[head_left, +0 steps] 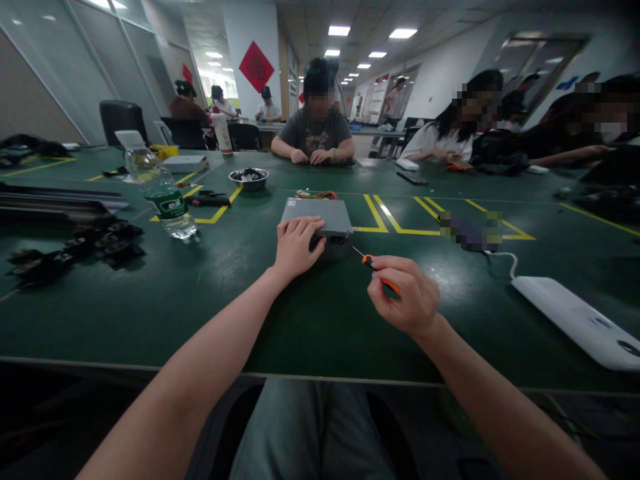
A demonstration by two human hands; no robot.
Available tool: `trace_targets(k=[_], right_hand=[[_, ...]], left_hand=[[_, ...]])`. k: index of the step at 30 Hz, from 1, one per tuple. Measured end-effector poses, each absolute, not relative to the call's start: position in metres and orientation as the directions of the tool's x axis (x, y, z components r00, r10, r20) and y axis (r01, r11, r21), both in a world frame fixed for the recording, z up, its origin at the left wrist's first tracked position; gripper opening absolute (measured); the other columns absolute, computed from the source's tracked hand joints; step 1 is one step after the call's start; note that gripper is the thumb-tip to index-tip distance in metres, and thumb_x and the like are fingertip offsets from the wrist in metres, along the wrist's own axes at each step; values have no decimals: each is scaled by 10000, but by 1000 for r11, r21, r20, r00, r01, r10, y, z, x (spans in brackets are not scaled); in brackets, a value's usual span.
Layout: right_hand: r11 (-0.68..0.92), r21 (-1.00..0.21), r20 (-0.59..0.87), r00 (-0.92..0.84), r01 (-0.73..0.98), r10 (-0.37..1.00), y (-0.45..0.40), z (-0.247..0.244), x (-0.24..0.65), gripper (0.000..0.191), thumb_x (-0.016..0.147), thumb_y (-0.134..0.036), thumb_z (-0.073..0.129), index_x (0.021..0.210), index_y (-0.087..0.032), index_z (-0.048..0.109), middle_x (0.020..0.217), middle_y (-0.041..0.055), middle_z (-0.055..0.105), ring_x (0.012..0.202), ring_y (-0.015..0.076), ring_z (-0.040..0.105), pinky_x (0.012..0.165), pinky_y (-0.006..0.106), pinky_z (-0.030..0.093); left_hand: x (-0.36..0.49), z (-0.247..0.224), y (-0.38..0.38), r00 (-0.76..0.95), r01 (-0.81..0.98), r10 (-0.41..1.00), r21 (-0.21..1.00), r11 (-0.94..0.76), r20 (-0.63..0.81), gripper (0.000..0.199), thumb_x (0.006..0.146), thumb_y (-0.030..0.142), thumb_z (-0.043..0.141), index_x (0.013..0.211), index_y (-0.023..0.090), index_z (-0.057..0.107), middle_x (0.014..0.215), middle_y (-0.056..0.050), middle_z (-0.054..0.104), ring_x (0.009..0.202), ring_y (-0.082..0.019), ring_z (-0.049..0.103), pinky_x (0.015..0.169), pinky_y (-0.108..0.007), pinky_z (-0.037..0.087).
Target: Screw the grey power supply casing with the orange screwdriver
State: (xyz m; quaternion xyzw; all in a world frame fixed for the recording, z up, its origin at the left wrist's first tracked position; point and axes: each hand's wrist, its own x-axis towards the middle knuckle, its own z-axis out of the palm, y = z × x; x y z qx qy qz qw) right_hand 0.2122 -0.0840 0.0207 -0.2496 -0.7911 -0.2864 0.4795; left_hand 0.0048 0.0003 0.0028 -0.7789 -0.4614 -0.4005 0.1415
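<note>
A grey metal computer power supply (330, 212) sits on the green table in front of me, its bundle of coloured wires at the far side. My left hand (299, 248) grips its near left part, fingers over the top and thumb against the front face by the socket. Between the fingers of my right hand (407, 293) is an orange and black screwdriver (368, 259). Its thin shaft points up and left, with the tip close to the supply's near right corner. Whether the tip touches the casing I cannot tell.
A water bottle (167, 197) stands left, near black parts (107, 241). Beyond are a metal bowl (249, 186) of small pieces and black tools (207, 200). A white device (575, 320) with a cable lies right. Across the table a person (317, 127) works.
</note>
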Motion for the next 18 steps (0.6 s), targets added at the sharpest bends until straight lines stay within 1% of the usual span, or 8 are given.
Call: trace_targets(k=[7, 18], right_hand=[[710, 223, 896, -428, 668, 122, -83, 20, 213, 268, 667, -35, 606, 869, -174, 497, 865, 73, 656, 805, 168, 650, 686, 268, 552], [701, 211, 885, -438, 681, 159, -79, 16, 215, 233, 709, -67, 577, 890, -192, 500, 895, 63, 648, 848, 168, 639, 707, 279, 547]], left_hand=[[5, 3, 0, 254, 832, 609, 151, -533, 752, 278, 847, 292, 538, 1123, 259, 547, 1224, -10, 603, 1129, -221, 500, 941, -408, 284], [5, 3, 0, 251, 826, 619, 169, -538, 744, 283, 850, 288, 523, 1131, 268, 546, 1223, -16, 600, 1134, -227, 497, 946, -414, 289]])
